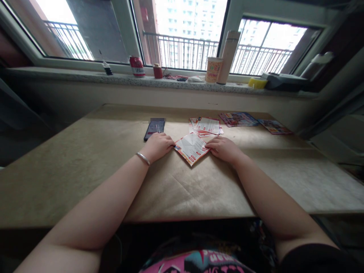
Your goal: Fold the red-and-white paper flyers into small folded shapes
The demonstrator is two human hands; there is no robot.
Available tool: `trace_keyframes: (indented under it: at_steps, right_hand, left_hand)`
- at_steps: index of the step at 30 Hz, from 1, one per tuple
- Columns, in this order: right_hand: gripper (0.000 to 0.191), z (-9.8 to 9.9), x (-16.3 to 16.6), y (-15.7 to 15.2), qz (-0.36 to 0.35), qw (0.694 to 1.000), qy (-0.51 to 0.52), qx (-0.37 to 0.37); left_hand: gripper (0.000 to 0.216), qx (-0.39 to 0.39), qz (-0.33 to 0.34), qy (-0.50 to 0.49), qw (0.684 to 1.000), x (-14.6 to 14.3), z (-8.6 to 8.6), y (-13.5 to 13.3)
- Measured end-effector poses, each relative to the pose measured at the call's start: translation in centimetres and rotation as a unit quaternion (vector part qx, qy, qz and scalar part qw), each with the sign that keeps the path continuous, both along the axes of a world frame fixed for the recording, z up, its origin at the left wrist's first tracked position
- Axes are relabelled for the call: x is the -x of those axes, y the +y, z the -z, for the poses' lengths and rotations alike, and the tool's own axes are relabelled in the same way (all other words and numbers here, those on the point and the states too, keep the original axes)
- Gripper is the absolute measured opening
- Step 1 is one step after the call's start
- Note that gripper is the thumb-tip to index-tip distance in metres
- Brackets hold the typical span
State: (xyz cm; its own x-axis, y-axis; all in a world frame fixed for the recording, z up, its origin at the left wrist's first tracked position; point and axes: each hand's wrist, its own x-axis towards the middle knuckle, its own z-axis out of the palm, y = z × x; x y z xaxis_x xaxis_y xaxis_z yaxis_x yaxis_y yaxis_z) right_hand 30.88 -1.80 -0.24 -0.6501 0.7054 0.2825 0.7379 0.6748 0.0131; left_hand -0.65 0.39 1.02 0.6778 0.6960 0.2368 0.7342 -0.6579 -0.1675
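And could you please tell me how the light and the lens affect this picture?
In the head view, glare through the window washes out the building outside; in the head view, the window frame's uprights fan outward toward the top, likely wide-angle stretch; in the head view, the creased paper is evenly lit, but its fine print is too small to read.

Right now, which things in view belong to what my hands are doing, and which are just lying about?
Seems in use:
printed paper, touched by the left hand and right hand
loose papers just beyond it, probably

Seems just lying about:
phone near the left hand
glossy leaflets to the right
red can, patterned cup and tall flask on the windowsill
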Motion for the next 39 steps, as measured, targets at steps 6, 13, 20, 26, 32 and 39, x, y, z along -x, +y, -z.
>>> trace_keyframes:
  at_steps: [6, 13, 20, 26, 32, 39]
  right_hand:
    - [0.025, -0.2, 0.5, 0.0, 0.038, 0.999, -0.005, -0.005]
    - [0.022, -0.3, 0.4, 0.0, 0.054, 0.999, -0.002, 0.004]
    - [0.021, -0.5, -0.2, 0.2, 0.048, 0.999, -0.007, 0.012]
    - [0.019, -0.5, -0.1, 0.0, 0.09, 0.996, -0.002, 0.021]
    - [0.016, 0.1, 0.2, 0.2, 0.144, 0.985, 0.071, 0.063]
    - [0.033, 1.3, 0.5, 1.0, 0.203, 0.97, 0.111, 0.069]
  left_hand:
    - [0.027, -0.02, -0.019, -0.001, 1.0, -0.3, 0.0, -0.2]
    - [0.03, -0.011, -0.016, -0.01, 1.0, -0.4, 0.5, -0.3]
    - [0.03, -0.015, -0.007, 0.025, 1.0, -0.4, -0.2, -0.3]
    - [0.031, -0.011, -0.033, 0.001, 0.999, -0.5, 0.1, -0.3]
    - [0.032, -0.014, -0.08, -0.03, 0.996, -0.7, 0.5, -0.2]
    - [0.037, -0.003, -0.186, -0.053, 0.981, -2.2, 0.9, -0.8]
